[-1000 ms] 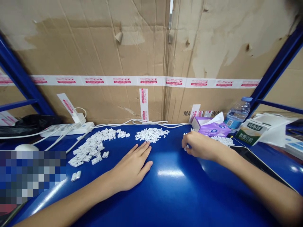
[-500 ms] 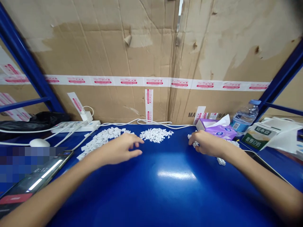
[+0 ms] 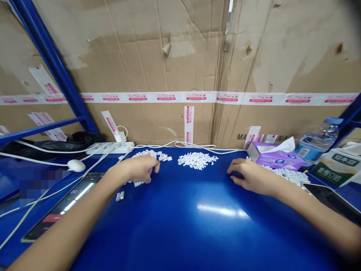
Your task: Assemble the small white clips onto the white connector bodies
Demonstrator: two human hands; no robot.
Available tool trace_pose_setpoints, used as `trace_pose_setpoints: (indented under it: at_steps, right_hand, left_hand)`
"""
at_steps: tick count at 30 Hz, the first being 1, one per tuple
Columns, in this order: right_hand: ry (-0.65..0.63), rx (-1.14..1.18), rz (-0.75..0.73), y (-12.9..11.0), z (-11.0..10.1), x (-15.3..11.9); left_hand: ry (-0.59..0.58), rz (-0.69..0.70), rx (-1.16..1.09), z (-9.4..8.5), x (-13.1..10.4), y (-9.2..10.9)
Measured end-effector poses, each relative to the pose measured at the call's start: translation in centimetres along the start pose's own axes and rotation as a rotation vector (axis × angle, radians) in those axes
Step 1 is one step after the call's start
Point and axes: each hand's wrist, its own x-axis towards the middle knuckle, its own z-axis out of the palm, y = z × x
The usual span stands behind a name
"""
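My left hand (image 3: 141, 168) reaches over a left-hand heap of flat white plastic pieces (image 3: 166, 157) and covers part of it. Its fingers are curled in, and whatever may be between them is hidden. Two small white pieces (image 3: 120, 196) lie apart, nearer to me, below that wrist. In the middle of the blue table (image 3: 186, 229) is a second pile of smaller white pieces (image 3: 197, 160). To the right of it my right hand (image 3: 244, 174) rests low over the table, its fingers bent and the thumb apart, with only blue tabletop showing between them.
White parts (image 3: 291, 175) lie in rows behind my right forearm, by a purple tissue pack (image 3: 282, 158). A water bottle (image 3: 318, 141), a carton (image 3: 335, 165) and a dark-screened device (image 3: 329, 197) are at right. A phone (image 3: 70, 203), cables and a power strip (image 3: 128, 147) are at left.
The view has swung left, so the scene sits further right. My left hand has curled its fingers over the left heap. My right hand has come away from the white pieces by its fingertips.
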Motion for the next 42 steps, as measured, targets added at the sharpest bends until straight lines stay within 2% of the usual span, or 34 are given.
trace_pose_setpoints:
  at_steps: [4, 6, 8, 11, 14, 17, 21, 26, 33, 42]
  right_hand:
    - [0.009, 0.026, -0.002, -0.2, 0.5, 0.1]
    - [0.035, 0.023, -0.009, -0.4, 0.9, 0.2]
    - [0.062, 0.014, -0.02, -0.7, 1.3, 0.2]
    - [0.081, 0.013, -0.041, -1.1, 1.5, 0.3]
    - [0.086, 0.03, -0.047, -1.3, 1.5, 0.4]
    - [0.107, 0.035, -0.055, -1.2, 1.8, 0.5]
    - [0.136, 0.027, -0.071, -1.2, 2.3, 0.6]
    - [0.147, 0.033, -0.065, -1.6, 2.5, 0.7]
    - [0.192, 0.021, -0.074, -2.5, 3.0, 1.1]
    - [0.188, 0.059, -0.012, -2.2, 3.8, 2.2]
  left_hand:
    - [-0.021, 0.063, -0.062, -0.5, -0.1, 0.5]
    - [-0.023, 0.174, -0.168, -0.7, -0.1, 1.6]
    - [0.028, 0.365, -0.397, -0.4, -0.1, 3.3]
    - [0.142, 0.518, -0.674, 1.3, 0.3, 5.9]
    - [0.215, 0.572, -0.824, 3.6, 1.0, 7.6]
    - [0.343, 0.587, -0.735, 5.2, 1.7, 8.3]
    - [0.426, 0.581, -0.576, 5.8, 2.3, 8.2]
    - [0.447, 0.576, -0.472, 6.0, 2.5, 8.3]
    - [0.457, 0.559, -0.475, 6.5, 2.5, 9.2]
    - [0.488, 0.487, -0.499, 7.3, 3.1, 8.8]
